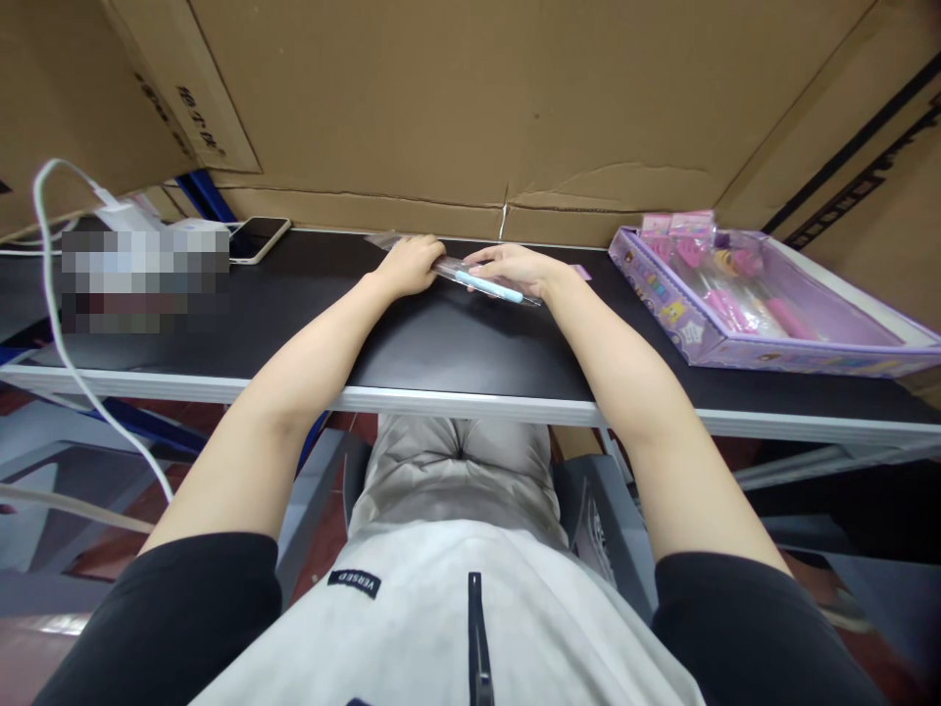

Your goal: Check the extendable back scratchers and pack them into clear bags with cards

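Over the far middle of the black table a light blue pen (489, 285) lies slantwise between my hands, inside or against a clear plastic sleeve. My left hand (413, 265) is closed on the sleeve's left part, and a bit of clear film (382, 238) sticks out past its knuckles. My right hand (515, 265) bends over the pen from behind, with thumb and fingers gripping near its middle. The pen's tip points to the right. A small pink piece (580, 272) shows just beyond my right wrist.
On the right stands a purple display box (706, 338) with several pink pens in clear wrappers (742, 289). A phone (259, 239) lies at the back left, near a white cable (55, 294) and a blurred-out patch. Cardboard (441, 108) walls the table's back edge.
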The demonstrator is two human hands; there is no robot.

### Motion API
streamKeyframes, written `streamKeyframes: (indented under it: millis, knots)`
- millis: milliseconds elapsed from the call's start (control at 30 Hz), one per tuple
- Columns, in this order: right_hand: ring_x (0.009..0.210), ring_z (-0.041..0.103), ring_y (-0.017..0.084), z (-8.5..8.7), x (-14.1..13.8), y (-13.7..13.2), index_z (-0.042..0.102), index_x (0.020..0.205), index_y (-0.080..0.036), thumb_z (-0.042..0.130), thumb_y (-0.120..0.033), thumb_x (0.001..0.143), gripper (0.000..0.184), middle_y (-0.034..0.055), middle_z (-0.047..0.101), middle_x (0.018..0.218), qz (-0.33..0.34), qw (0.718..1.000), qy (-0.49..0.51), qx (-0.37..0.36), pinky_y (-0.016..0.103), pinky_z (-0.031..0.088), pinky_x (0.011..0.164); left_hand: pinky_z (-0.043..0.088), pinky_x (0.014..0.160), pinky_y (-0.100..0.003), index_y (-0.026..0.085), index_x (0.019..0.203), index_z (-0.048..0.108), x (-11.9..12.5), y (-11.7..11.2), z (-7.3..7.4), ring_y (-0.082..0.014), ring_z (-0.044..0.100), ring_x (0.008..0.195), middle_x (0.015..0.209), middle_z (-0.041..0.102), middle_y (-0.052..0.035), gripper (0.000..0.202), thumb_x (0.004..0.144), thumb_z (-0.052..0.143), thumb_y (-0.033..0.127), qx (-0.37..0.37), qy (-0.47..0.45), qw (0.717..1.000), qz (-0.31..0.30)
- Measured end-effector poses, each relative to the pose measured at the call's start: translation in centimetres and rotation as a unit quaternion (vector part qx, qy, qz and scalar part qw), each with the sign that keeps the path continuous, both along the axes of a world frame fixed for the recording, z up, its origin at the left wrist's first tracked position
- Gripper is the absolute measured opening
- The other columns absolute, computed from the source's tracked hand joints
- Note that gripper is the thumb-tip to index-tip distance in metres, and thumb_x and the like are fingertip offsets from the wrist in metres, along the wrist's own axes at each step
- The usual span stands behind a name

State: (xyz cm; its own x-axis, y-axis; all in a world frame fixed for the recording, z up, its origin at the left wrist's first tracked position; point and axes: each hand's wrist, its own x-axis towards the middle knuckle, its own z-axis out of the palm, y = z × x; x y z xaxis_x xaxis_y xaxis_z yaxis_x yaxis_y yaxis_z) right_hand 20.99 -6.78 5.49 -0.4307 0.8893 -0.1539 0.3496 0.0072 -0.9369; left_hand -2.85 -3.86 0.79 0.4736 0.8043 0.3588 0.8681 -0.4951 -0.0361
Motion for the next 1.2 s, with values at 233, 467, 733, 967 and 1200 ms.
streamKeyframes:
  millis: [233,467,733,967,1200]
  knots:
    - [0.060,0.068,0.011,0.2,0.1,-0.4,0.065,0.149,-0.014,0.077,-0.009,0.100,0.051,0.0029,0.081,0.087,-0.029,0.999,0.000,0.013,0.021,0.064,0.066,0.048,0.123,-0.057,0.016,0.154,0.063,-0.6,0.0,-0.1,-0.0403,0.060,0.146,0.153,0.066,-0.0227,0.056,0.098,0.060,0.026,-0.012,-0.037,0.999,-0.008]
    - [0.069,0.072,0.015,-0.4,-0.2,0.5,0.078,0.124,-0.012,0.074,-0.003,0.096,0.029,0.0064,0.080,0.082,-0.121,0.992,-0.010,0.036,0.030,0.068,0.079,0.045,0.129,-0.055,0.019,0.159,0.058,-1.5,0.6,-0.5,-0.0380,0.055,0.155,0.165,0.061,-0.0197,0.061,0.099,0.064,0.030,-0.042,-0.064,0.997,0.013]
    - [0.065,0.072,0.020,-0.7,-0.2,0.4,0.079,0.102,-0.011,0.076,0.000,0.093,0.014,0.0034,0.069,0.064,-0.126,0.987,-0.078,0.057,0.042,0.070,0.084,0.045,0.130,-0.052,0.015,0.156,0.060,-1.2,0.5,-0.3,-0.0368,0.055,0.157,0.165,0.061,-0.0214,0.057,0.100,0.059,0.029,-0.066,-0.051,0.996,0.032]
    - [0.067,0.079,0.020,0.1,-1.1,-0.9,0.073,0.108,-0.013,0.082,-0.016,0.099,0.012,0.0080,0.078,0.074,-0.061,0.996,-0.061,0.018,0.034,0.071,0.079,0.046,0.130,-0.051,0.014,0.155,0.063,-1.6,1.0,-0.8,-0.0357,0.059,0.153,0.163,0.064,-0.0203,0.058,0.100,0.059,0.029,-0.055,-0.055,0.997,0.020]
    - [0.074,0.084,0.023,0.2,-1.6,-1.2,0.071,0.118,-0.012,0.083,-0.020,0.100,0.023,0.0154,0.085,0.093,-0.039,0.998,-0.051,0.005,0.034,0.072,0.077,0.049,0.127,-0.049,0.014,0.152,0.066,-1.5,1.2,-0.7,-0.0353,0.064,0.147,0.157,0.069,-0.0203,0.053,0.102,0.056,0.029,-0.043,-0.065,0.996,0.030]
